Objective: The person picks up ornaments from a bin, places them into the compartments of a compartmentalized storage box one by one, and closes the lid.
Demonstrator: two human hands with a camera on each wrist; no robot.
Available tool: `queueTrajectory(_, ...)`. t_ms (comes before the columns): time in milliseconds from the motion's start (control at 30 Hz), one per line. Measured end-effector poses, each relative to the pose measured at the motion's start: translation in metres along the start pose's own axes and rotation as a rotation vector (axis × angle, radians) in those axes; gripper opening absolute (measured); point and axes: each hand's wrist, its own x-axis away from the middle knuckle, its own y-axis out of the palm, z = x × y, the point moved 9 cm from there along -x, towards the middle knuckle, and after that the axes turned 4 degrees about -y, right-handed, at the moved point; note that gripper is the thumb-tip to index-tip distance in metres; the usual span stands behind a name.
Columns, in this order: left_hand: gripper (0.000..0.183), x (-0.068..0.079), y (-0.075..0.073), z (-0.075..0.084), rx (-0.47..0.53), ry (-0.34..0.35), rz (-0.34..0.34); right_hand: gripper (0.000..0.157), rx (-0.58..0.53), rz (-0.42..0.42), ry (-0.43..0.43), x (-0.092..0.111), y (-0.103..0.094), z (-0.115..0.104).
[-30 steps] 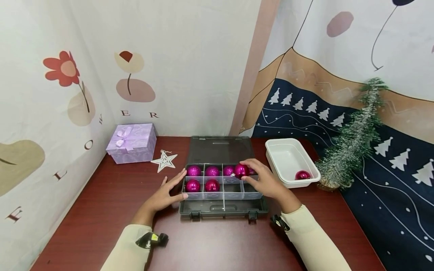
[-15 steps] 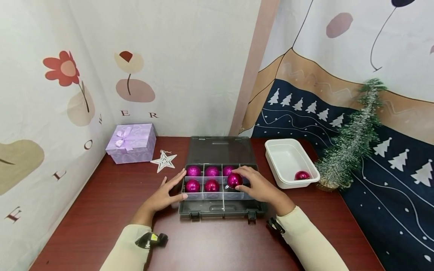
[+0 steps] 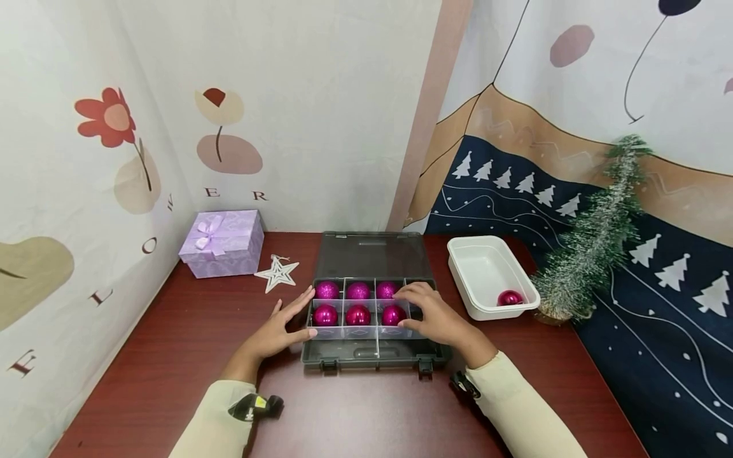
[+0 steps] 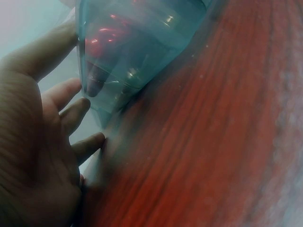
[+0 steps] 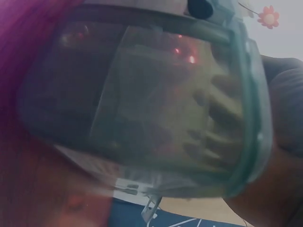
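Note:
A dark translucent compartment box (image 3: 343,351) lies with its lid (image 3: 372,256) folded back. Shiny magenta baubles (image 3: 358,315) fill the nearer row from the left, and glittery ones (image 3: 358,291) sit behind them. My left hand (image 3: 279,331) rests spread against the box's left side; the left wrist view shows this hand (image 4: 42,127) beside the clear wall. My right hand (image 3: 438,318) hovers over the right compartments. Its thumb and fingertips are loosely spread around the third shiny bauble (image 3: 392,315), which sits in its compartment. The right wrist view is blurred.
A white tub (image 3: 481,267) with one shiny bauble (image 3: 509,298) stands right of the box, near a small tinsel tree (image 3: 595,248). At the back left are a lilac gift box (image 3: 224,245) and a white star ornament (image 3: 278,273).
My right hand has brought a shiny bauble leftward and down into the third compartment of the nearer row, and its fingers have loosened. My left hand has stayed at the box's side.

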Motion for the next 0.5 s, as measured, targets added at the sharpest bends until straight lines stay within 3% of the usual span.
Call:
queueTrajectory(233,0.092,0.000,0.001,-0.001,0.005,-0.003,0.002,0.054,-0.002,0.050,0.005,0.005,-0.014,0.002)
queueTrajectory(500,0.092,0.001,0.000,0.001,0.012,0.000,0.003,0.052,-0.030,0.140,-0.016,0.014,-0.050,0.011)
